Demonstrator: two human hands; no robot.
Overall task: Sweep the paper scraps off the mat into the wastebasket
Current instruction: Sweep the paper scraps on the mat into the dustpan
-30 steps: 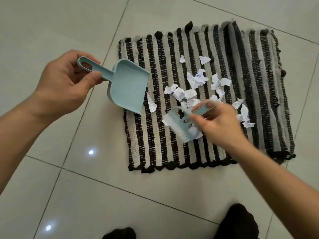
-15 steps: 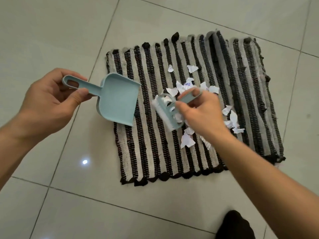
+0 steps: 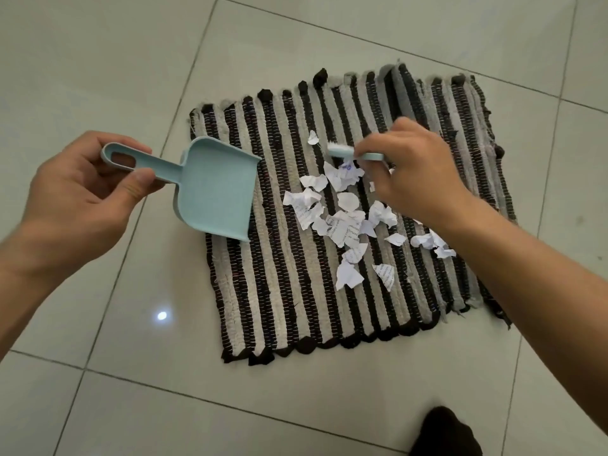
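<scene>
Left hand [image 3: 79, 199] grips pale-blue plastic dustpan [image 3: 215, 189] at the striped woven mat's [image 3: 279, 291] left edge; right hand [image 3: 418, 172] holds matching brush [image 3: 348, 153] above torn printed paper scraps [image 3: 342, 222], print illegible; bare tiled floor [image 3: 164, 406] all round

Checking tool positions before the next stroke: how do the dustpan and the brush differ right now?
The dustpan is in the left hand, gripped by its looped handle; the brush is in the right hand, mostly hidden by the fingers. The dustpan sits at the mat's left edge, clear of the paper scraps; the brush is over the far side of the scraps. The dustpan looks empty and far larger. Both are pale blue plastic.
</scene>
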